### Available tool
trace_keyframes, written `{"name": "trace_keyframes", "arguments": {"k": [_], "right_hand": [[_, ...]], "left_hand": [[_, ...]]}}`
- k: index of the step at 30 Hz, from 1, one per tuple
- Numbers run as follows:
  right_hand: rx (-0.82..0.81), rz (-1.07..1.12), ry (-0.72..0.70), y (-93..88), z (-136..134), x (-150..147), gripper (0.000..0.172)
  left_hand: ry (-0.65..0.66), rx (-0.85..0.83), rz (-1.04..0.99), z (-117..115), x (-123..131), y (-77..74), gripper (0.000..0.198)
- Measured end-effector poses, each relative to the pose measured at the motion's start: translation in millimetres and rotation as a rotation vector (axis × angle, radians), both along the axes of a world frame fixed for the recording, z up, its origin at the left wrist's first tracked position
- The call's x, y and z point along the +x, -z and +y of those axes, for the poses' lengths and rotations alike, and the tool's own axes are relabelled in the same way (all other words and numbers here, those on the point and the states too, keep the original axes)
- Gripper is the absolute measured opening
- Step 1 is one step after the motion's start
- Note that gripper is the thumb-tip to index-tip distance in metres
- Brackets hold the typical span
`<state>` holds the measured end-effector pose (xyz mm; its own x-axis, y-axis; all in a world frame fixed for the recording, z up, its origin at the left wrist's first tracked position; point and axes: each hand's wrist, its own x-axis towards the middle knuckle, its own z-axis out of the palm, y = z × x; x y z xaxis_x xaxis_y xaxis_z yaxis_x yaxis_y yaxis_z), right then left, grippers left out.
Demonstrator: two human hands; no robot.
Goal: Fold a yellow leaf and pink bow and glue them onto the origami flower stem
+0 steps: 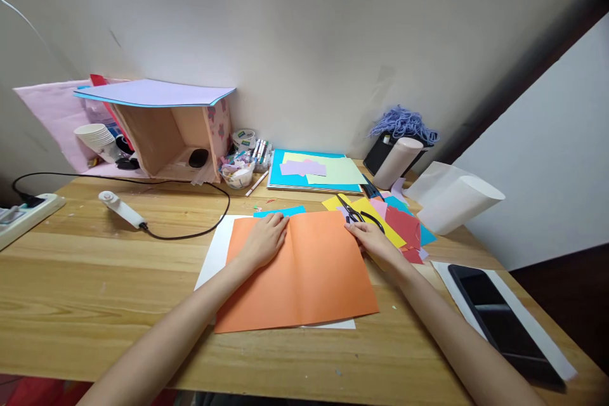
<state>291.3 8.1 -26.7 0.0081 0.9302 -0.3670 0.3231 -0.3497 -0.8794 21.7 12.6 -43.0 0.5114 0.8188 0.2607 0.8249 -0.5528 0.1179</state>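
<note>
A sheet of orange paper (328, 266) with a crease down its middle lies over a white sheet (215, 254) on the table. Flat on its left half rests my left hand (267, 238), fingers stretched toward the top edge near the crease. My right hand (373, 240) pinches the sheet's upper right edge between thumb and fingers; that side looks slightly raised. Just beyond the right hand lie black-handled scissors (358, 212) on yellow paper (390, 225). A strip of blue paper (290, 211) peeks out behind the orange sheet.
Red paper scraps (404, 225) lie right of the scissors. Farther back stand a pink box (221, 133), a tub of scraps (238, 174) and stacked coloured sheets (342, 171). A corded white glue gun (121, 210) lies left; a black tablet (504, 317) lies right.
</note>
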Motion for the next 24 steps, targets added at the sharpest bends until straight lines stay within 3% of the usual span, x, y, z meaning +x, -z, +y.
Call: {"name": "trace_keyframes", "arguments": {"k": [4,9,17,24], "right_hand": [[-0.015,0.000,-0.038,8.3,-4,3,0.037],[0.084,-0.018,-0.027,17.1,-18,3,0.037],[0.178,-0.103,0.031,11.5,-41,-12,0.040],[0.179,-0.048,0.092,15.2,-57,-16,0.038]], "left_hand": [[-0.008,0.003,0.000,0,2,1.4,0.036],[-0.012,-0.005,0.008,1,2,2.6,0.037],[-0.004,-0.008,0.008,2,3,2.2,0.038],[-0.006,-0.028,0.005,0,4,1.3,0.039]]}}
